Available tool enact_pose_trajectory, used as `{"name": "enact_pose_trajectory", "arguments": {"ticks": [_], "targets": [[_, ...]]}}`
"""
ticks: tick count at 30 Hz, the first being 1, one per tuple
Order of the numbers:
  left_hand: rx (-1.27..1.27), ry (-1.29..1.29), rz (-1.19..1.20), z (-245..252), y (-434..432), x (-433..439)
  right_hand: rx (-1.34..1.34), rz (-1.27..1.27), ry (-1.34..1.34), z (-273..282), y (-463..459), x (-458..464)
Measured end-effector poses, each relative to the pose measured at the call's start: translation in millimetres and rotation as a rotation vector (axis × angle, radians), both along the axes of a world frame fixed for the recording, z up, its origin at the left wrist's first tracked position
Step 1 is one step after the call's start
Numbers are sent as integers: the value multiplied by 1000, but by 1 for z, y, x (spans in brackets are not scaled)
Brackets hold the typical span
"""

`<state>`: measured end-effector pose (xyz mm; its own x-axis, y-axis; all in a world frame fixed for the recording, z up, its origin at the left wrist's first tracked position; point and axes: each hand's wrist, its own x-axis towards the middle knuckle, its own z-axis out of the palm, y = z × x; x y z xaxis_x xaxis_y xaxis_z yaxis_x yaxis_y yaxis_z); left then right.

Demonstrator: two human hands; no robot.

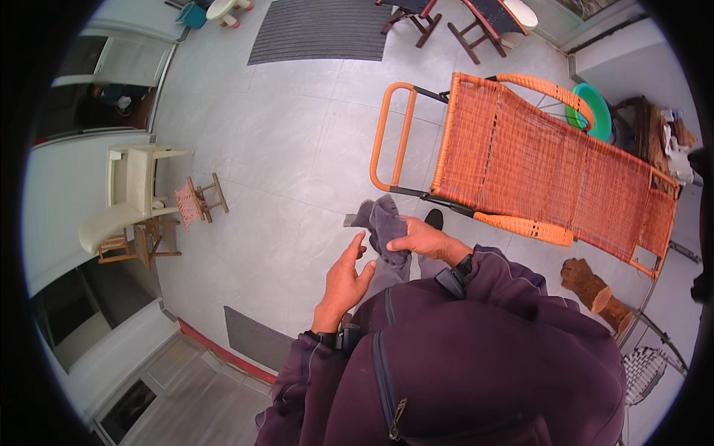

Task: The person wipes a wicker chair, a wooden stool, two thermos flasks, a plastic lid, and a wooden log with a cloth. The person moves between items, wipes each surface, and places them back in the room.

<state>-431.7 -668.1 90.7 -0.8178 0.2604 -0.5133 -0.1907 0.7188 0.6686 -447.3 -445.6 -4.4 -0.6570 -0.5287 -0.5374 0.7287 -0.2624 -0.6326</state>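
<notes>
A bunched dark grey-purple cloth (386, 223) hangs from my right hand (427, 241), whose thumb lies over its near side. A paler grey corner of the cloth sticks out to the left. My left hand (347, 281) is just left of the cloth, its fingers apart and nothing in it. Both wrists carry dark bands with small devices. Beyond my right hand stands a reclining lounge chair (535, 161) with an orange-red woven seat and wrapped armrests.
A small folding stool (201, 200) and a cream chair (136, 189) stand at the left. Brown wood pieces (594, 292) lie at the right. Folding chairs (485, 25) and a ribbed grey mat (323, 30) are ahead. A person (120, 100) shows through the left doorway.
</notes>
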Motion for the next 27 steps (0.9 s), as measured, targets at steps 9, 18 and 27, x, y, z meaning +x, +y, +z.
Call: {"name": "enact_pose_trajectory", "arguments": {"ticks": [9, 18, 27], "targets": [[-49, -166, -264, -8, 60, -12, 1359, -157, 263, -87, 243, 72], [-59, -152, -350, -2, 67, -46, 1279, -17, 139, -110, 181, 107], [-36, -99, -328, -14, -37, -84, 723, -357, -3, -132, 45, 60]]}}
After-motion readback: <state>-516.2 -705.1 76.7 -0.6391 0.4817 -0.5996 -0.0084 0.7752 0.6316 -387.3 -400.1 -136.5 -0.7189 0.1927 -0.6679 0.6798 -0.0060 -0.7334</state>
